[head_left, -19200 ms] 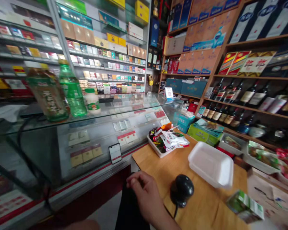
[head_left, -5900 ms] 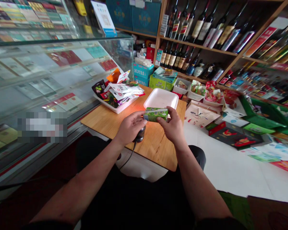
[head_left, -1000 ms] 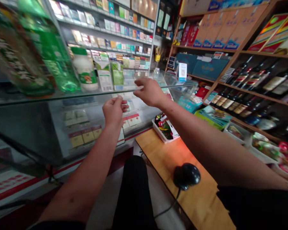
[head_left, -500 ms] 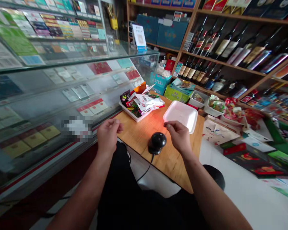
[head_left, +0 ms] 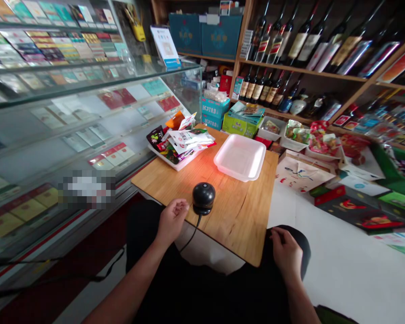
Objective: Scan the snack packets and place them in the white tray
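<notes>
It's a shop: wine bottles [head_left: 299,44], glass counter [head_left: 94,86].

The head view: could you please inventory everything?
Cabled device: 1, black, on table
Left tray: 1, white, on table
Packets: several, mixed, left tray
Right tray: 1, white, on table
Table: 1, brown, centre
Glass counter: 1, clear, left
Small packs: many, mixed, left
Printed stand: 1, white-blue, on counter
Large boxes: 2, blue, shelf
Stacked boxes: 2, teal, beside counter
Carton: 1, green, behind right tray
Bottles: many, mostly dark, shelves
Paper bag: 1, cream, right
Other goods: many, mixed, right
Left hand: 1, bare, beside device
Right hand: 1, bare, by right knee
</notes>
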A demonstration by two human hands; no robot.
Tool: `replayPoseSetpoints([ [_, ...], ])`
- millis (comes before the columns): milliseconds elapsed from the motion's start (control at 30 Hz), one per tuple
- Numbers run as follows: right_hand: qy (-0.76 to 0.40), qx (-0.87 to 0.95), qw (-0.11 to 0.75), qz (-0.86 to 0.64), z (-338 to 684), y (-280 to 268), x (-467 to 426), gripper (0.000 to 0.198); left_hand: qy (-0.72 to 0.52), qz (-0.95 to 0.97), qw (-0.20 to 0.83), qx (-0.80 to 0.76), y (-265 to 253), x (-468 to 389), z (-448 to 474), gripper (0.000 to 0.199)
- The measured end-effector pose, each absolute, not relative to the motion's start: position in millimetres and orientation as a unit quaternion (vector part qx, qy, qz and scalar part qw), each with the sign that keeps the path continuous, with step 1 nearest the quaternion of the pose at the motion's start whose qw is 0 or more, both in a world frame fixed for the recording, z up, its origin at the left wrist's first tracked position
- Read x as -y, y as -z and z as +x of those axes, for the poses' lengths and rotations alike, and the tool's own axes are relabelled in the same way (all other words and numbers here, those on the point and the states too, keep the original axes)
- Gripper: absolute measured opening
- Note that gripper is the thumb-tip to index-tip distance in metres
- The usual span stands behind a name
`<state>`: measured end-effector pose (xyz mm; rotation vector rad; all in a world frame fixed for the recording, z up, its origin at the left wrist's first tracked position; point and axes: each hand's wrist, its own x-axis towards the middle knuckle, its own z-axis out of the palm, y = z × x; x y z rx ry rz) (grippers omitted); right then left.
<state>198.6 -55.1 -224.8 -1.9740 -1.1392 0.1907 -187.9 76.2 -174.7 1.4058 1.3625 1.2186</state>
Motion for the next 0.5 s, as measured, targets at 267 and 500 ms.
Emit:
replayPoseSetpoints([
  [267,-0.039,0.578,0.331,-0.745,175.8,233.3,43.0,0.027,-0.469,0.540,0.421,-0.558,176.6,-69.2,-179.1,0.037],
  [500,-0.046,0.585,0.311,-0.748,172.1,238.0,35.1,0.030,-0.475,0.547,0.411,-0.554,184.1,-73.2,-180.5,0.035],
])
